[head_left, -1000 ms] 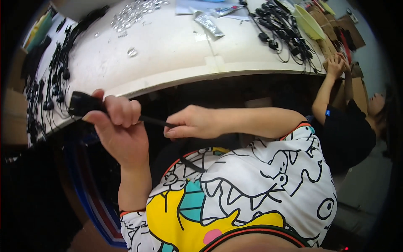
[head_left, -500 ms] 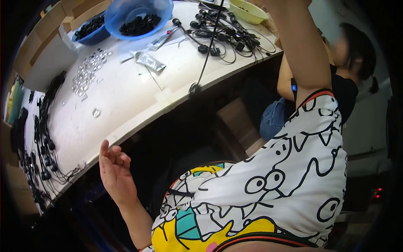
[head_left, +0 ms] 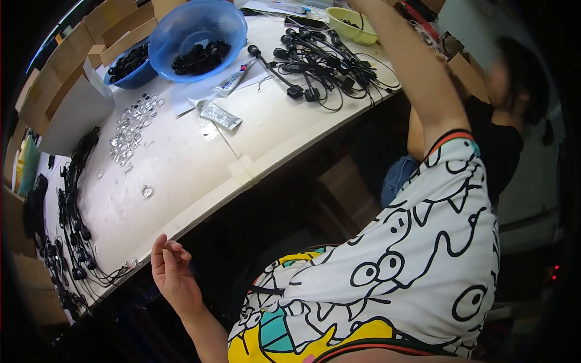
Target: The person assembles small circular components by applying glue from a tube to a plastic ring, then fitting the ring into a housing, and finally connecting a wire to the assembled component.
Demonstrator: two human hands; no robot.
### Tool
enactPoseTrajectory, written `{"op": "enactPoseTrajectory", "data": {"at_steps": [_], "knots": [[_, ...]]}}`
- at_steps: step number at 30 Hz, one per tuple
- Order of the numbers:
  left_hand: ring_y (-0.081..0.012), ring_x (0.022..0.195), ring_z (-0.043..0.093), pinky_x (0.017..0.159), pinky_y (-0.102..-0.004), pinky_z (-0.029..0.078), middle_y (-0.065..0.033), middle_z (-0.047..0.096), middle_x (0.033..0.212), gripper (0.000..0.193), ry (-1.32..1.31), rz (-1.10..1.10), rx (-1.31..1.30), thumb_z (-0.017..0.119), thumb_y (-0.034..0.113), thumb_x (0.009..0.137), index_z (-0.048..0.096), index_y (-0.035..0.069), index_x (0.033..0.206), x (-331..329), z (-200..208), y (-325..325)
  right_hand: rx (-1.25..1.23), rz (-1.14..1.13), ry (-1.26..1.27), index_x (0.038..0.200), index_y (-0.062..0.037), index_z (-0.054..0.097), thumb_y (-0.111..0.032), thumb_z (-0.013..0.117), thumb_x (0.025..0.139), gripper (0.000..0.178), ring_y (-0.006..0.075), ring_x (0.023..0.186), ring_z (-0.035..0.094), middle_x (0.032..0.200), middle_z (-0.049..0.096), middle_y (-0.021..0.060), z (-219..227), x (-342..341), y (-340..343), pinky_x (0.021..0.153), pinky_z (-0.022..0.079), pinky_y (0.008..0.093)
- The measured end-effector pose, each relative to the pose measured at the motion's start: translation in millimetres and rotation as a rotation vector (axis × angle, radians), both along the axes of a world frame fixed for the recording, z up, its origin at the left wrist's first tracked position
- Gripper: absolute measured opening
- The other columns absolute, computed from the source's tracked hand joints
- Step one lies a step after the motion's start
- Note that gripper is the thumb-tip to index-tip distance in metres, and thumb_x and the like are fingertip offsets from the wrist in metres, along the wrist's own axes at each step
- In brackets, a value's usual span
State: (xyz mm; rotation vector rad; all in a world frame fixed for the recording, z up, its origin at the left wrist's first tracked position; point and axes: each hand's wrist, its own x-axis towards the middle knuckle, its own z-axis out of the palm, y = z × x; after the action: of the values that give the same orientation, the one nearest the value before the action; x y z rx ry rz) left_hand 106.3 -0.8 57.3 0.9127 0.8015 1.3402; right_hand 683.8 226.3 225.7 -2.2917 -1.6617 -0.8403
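My left hand (head_left: 175, 275) is raised just off the table's front edge at the lower left. Its fingers are loosely bent and apart, with nothing visible in them. My right arm (head_left: 417, 72) reaches up and away across the table's right end; its hand is cut off by the upper edge. Beneath that arm lies a tangled pile of black cables with round sockets and plugs (head_left: 327, 66). Nearest to my left hand on the table is a single clear glass-like disc (head_left: 146, 191), with a cluster of similar clear discs (head_left: 130, 133) farther back.
Two tubes (head_left: 218, 114) lie on the white table (head_left: 200, 163) near a blue bowl (head_left: 160, 42) of black parts. A yellow-green bowl (head_left: 354, 33) stands at the back. More black cables (head_left: 72, 224) line the left side. Another person (head_left: 502, 133) sits at the right.
The black cable that dangled past the table's front edge no longer hangs there. My right arm has swung slightly left, and my left hand sits a little lower in the picture.
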Motion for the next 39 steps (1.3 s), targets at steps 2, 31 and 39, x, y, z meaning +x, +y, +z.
{"op": "enactPoseTrajectory", "data": {"at_steps": [2, 31, 39], "knots": [[-0.0099, 0.071, 0.049, 0.065, -0.0206, 0.041, -0.0065, 0.054, 0.086, 0.026, 0.04, -0.019, 0.014, 0.046, 0.012, 0.089, 0.049, -0.002, 0.111, 5, 11, -2, -0.147, 0.165, -0.644, 0.076, 0.0014, 0.059, -0.025, 0.045, 0.083, 0.03, 0.0249, 0.059, 0.059, 0.067, 0.059, 0.0127, -79, 97, -42, 0.05, 0.046, 0.0341], [-0.0255, 0.09, 0.059, 0.08, -0.0325, 0.044, -0.0131, 0.062, 0.098, 0.037, 1.75, 0.522, 0.005, 0.059, 0.037, 0.074, 0.063, 0.01, 0.099, -358, 76, 213, -0.19, 1.292, 0.802, 0.088, -0.0009, 0.061, -0.001, 0.058, 0.075, 0.013, 0.0247, 0.09, 0.054, 0.092, 0.057, 0.0107, -125, -480, -111, 0.076, 0.044, 0.0312], [-0.0292, 0.09, 0.05, 0.079, -0.0358, 0.04, -0.0152, 0.059, 0.083, 0.024, 1.758, 0.973, 0.461, 0.06, 0.024, 0.076, 0.063, 0.002, 0.083, -373, 65, 233, -0.202, 1.277, 0.905, 0.087, -0.0007, 0.061, 0.0, 0.057, 0.077, 0.011, 0.0236, 0.087, 0.054, 0.091, 0.057, 0.0099, -119, -475, -93, 0.071, 0.046, 0.0285]]}}
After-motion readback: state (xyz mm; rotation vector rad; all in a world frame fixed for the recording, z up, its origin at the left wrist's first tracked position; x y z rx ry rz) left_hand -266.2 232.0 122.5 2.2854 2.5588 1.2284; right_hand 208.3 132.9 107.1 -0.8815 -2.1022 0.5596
